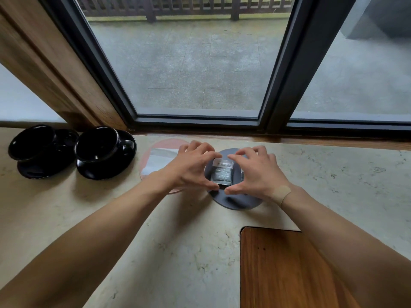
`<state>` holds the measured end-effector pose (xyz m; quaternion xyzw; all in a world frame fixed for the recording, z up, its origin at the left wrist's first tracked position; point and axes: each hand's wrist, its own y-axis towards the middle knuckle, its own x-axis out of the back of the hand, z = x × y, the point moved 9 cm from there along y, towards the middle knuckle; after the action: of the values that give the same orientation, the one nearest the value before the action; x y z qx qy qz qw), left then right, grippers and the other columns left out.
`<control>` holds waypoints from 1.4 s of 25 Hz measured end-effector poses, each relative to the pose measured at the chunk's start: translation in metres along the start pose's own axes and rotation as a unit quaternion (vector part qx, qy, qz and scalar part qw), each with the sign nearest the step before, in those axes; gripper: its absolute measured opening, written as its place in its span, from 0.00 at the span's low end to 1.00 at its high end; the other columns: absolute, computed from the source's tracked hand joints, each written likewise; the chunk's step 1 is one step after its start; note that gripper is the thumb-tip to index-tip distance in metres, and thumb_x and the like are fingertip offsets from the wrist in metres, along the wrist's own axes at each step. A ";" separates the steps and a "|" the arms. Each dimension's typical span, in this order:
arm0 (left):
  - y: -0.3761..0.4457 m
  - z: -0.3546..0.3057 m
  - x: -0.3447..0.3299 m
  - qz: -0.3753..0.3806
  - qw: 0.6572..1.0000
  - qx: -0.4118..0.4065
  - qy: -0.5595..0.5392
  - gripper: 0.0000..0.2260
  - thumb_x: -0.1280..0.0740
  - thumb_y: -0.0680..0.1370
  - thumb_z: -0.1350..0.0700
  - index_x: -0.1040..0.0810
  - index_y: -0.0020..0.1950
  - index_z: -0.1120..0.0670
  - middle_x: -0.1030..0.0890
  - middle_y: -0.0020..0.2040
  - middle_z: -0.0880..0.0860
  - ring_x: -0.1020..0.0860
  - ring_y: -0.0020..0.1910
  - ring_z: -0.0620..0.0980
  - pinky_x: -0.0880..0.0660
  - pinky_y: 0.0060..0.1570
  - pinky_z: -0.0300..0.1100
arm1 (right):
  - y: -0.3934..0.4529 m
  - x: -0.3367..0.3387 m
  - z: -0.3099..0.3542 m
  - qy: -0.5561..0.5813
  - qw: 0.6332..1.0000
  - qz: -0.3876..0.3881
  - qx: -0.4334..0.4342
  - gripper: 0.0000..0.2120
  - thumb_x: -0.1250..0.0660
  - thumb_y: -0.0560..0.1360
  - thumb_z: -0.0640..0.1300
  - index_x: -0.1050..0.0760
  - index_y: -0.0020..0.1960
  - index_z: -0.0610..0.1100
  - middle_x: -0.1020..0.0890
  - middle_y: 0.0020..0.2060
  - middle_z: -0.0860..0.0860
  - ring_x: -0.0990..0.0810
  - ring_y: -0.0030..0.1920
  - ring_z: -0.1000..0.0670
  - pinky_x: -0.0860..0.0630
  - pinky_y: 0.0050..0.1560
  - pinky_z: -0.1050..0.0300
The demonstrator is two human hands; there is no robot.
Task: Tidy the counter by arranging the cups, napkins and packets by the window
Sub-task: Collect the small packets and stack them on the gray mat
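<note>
Wooden board [289, 270] fills the lower right of the frame. At centre, both hands frame the packets [221, 173] on a grey coaster [235, 201]: left hand [191, 168] and right hand [258, 172] pinch the stack's edges with curled fingers. Napkin [159, 160] lies on a pink coaster [155, 144] just left. Two black cups [95, 144] on saucers sit at left.

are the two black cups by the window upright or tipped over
Upright: both black cups stand on black saucers, open mouths facing up. Whether they hold liquid, cannot tell.
</note>
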<state>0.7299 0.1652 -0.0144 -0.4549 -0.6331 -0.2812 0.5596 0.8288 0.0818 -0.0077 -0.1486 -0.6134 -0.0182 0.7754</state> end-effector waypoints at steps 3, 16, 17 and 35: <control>0.003 -0.003 -0.001 -0.011 1.000 -0.011 0.006 0.35 0.30 0.66 0.33 0.32 0.69 0.44 0.31 0.64 0.49 0.38 0.64 0.52 0.40 0.61 0.51 | 0.005 -0.002 0.002 -0.010 1.000 0.000 -0.003 0.42 0.33 0.64 0.72 0.37 0.73 0.56 0.33 0.69 0.51 0.40 0.67 0.45 0.37 0.63 0.46; 0.001 -0.002 -0.001 -0.012 0.998 -0.026 0.048 0.32 0.33 0.67 0.31 0.31 0.67 0.44 0.31 0.64 0.49 0.38 0.65 0.52 0.40 0.64 0.52 | 0.005 -0.006 0.001 -0.010 1.000 -0.023 -0.005 0.38 0.33 0.64 0.70 0.35 0.69 0.56 0.32 0.66 0.51 0.40 0.66 0.46 0.35 0.61 0.48; 0.001 -0.003 -0.001 -0.012 0.998 -0.027 0.047 0.31 0.33 0.67 0.31 0.31 0.66 0.44 0.31 0.64 0.49 0.38 0.65 0.52 0.40 0.63 0.52 | 0.005 -0.006 0.001 -0.011 1.000 -0.026 -0.002 0.37 0.33 0.65 0.70 0.34 0.68 0.56 0.32 0.66 0.51 0.39 0.65 0.46 0.35 0.60 0.48; -0.004 -0.006 -0.002 -0.009 0.999 -0.023 0.022 0.36 0.33 0.67 0.30 0.34 0.71 0.43 0.32 0.66 0.50 0.39 0.66 0.52 0.40 0.64 0.52 | 0.000 -0.010 -0.001 0.000 1.000 -0.022 -0.012 0.39 0.34 0.64 0.72 0.36 0.71 0.57 0.33 0.68 0.52 0.40 0.67 0.46 0.37 0.63 0.48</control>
<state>0.7288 0.1583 -0.0143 -0.4557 -0.6183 -0.3107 0.5599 0.8272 0.0803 -0.0177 -0.1443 -0.6162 -0.0428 0.7731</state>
